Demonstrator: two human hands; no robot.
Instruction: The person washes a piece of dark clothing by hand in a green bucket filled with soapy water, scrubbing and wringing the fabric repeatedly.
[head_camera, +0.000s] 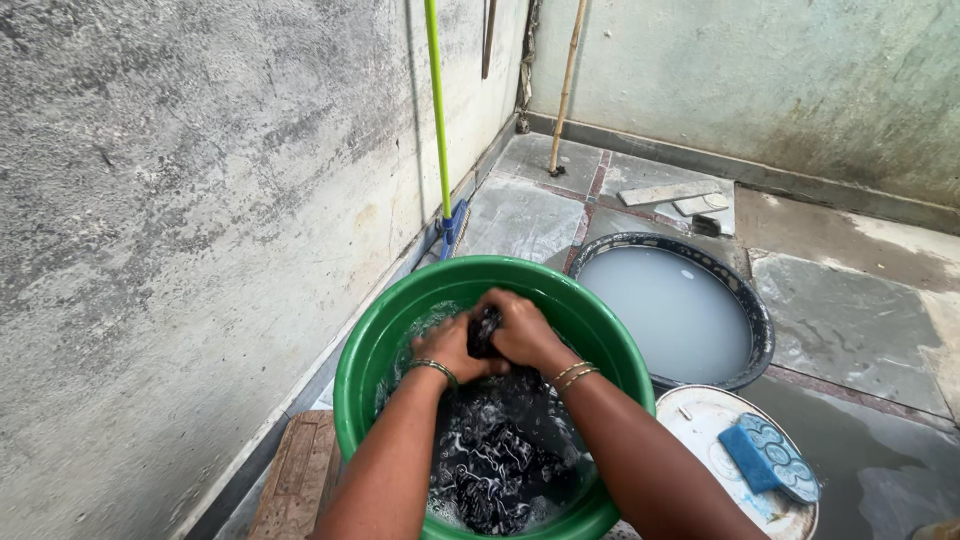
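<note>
Over the green basin (372, 345), both hands meet w/ fingers curled tight: left hand (449, 345) and right hand (522, 328) each clenched on a bunched bit of dark patterned cloth (484, 330); rest of it sits lower in soapy water inside the basin. Thin bangles on both wrists. Just right: dark tub (745, 300) of cloudy water, touching the basin rim. Nearer, white lid (700, 420) w/ blue scrub brush (768, 458) on it. Green mop handle (436, 110) leans on the wall at left.
</note>
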